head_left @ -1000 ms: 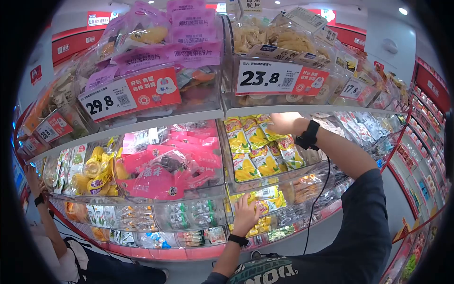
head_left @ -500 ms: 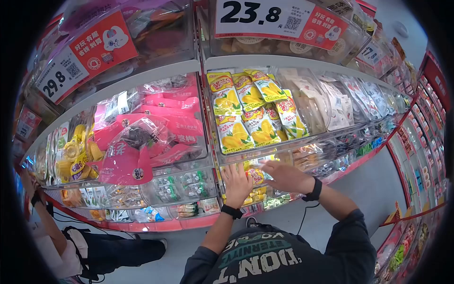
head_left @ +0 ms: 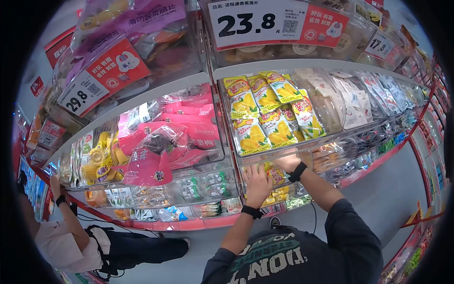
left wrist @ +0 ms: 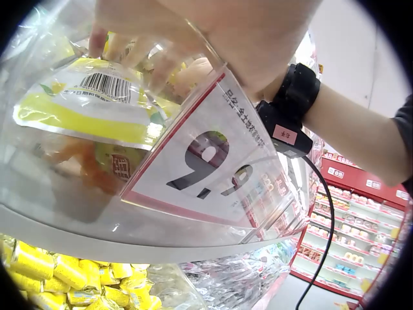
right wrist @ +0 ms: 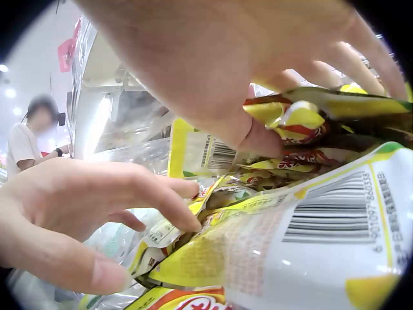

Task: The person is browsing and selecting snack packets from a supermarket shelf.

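Observation:
In the head view both hands are at a lower clear bin of yellow-and-white snack packets (head_left: 277,176). My left hand (head_left: 257,183) lies over the bin's front edge. In the right wrist view its fingers are extended and touch a packet's edge, with the thumb apart. The right hand (right wrist: 239,71) reaches in beside it. Its thumb and fingers hold a yellow snack packet (right wrist: 303,119) among several others. A packet with a large barcode (right wrist: 335,219) stands in front. In the left wrist view, the left hand (left wrist: 213,32) is above a 9.9 price card (left wrist: 213,161).
Just above is a bin of yellow fruit-print packets (head_left: 253,137). Pink packets (head_left: 156,142) fill the bin to the left. Large price cards (head_left: 255,23) hang on the top shelf. Another person (head_left: 71,241) stands at the left. A cable (left wrist: 329,226) hangs from the left wrist.
My right hand has come down from the upper yellow-packet bin to the lower one, beside the left hand, and has since moved farther in. The left hand stays at the lower bin.

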### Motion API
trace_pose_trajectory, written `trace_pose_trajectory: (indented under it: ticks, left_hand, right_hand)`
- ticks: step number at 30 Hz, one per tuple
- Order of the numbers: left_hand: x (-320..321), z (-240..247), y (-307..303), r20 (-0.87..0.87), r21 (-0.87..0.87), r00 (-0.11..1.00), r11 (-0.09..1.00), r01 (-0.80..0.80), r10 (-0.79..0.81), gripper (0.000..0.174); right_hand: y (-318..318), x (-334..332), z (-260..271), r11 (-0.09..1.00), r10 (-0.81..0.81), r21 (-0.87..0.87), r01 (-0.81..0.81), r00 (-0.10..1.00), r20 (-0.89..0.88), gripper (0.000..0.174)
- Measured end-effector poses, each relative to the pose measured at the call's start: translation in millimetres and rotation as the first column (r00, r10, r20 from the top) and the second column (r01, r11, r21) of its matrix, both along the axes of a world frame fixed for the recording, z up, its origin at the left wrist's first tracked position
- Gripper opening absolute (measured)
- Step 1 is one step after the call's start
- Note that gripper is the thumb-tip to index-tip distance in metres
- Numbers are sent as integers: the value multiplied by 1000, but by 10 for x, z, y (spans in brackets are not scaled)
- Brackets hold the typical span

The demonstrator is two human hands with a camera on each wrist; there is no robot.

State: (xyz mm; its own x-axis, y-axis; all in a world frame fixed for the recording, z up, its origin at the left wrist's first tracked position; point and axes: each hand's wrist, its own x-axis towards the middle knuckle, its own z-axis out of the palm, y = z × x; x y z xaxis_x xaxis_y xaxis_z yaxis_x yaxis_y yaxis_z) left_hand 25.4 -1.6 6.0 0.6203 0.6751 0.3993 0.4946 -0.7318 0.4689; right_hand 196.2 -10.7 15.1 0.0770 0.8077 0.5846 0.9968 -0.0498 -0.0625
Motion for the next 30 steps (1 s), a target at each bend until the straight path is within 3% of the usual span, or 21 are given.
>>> trace_pose_trajectory:
  ticks: [2, 4, 7, 10, 11, 12, 13, 14, 16, 19, 21, 24, 28, 30]
  left_hand:
    - [0, -7, 4, 9, 9, 1000, 1000, -3, 3, 46]
    - [-6, -18, -2, 20, 27, 1000, 1000, 3, -4, 45]
    - [-29, -23, -8, 85, 90, 995, 995, 37, -44, 43]
    - [-119, -194, 116, 284, -85, 924, 953, 289, -255, 39]
    - [-171, -161, 94, 402, -330, 891, 874, 357, -212, 37]
    - [-226, -85, 35, 503, -538, 854, 724, 432, -135, 35]
    - [-245, -12, -8, 576, -693, 817, 513, 507, -28, 33]
    - [-256, 39, -32, 639, -717, 769, 376, 588, 17, 34]
    - [-305, 65, -110, 723, -688, 675, 74, 721, 148, 35]
    - [-271, -94, -100, 691, -711, 687, 35, 703, 225, 37]
    - [-302, 147, -128, 563, -586, 646, -303, 752, 515, 33]
    - [-299, 64, -185, 567, -716, 679, -128, 687, 467, 30]
    - [-384, -19, -163, 536, -754, 720, -135, 643, 440, 30]
    - [-425, 16, -170, 550, -765, 706, -71, 640, 446, 31]
  right_hand:
    - [37, 177, -230, 1000, 5, 23, -2, 992, -125, 21]
    - [-13, 320, -310, 999, -6, -44, 8, 999, 44, 15]
    - [-149, 380, -227, 993, -61, -92, 74, 988, 139, 11]
    - [-330, 137, 34, 992, -116, -7, 122, 958, 261, 9]
    - [-421, 54, 112, 977, -134, -152, 148, 986, 102, 10]
    - [-522, -28, 175, 943, -168, -298, 146, 984, -52, 12]
    - [-635, -129, 227, 983, -139, -129, 134, 990, -35, 15]
    - [-732, -197, 284, 990, -101, -103, 94, 993, -66, 26]
    - [-899, -363, 322, 995, -2, 101, -3, 999, 47, 39]
    - [-1096, -521, 207, 992, 128, 16, -127, 990, -56, 49]
    - [-1164, -631, 144, 985, 172, 14, -172, 983, -65, 49]
    - [-1207, -688, 176, 977, 200, -29, -209, 962, -186, 53]
    - [-1272, -627, 217, 949, 235, -104, -298, 887, -398, 65]
    - [-1308, -602, 274, 927, 266, -123, -354, 853, -448, 67]
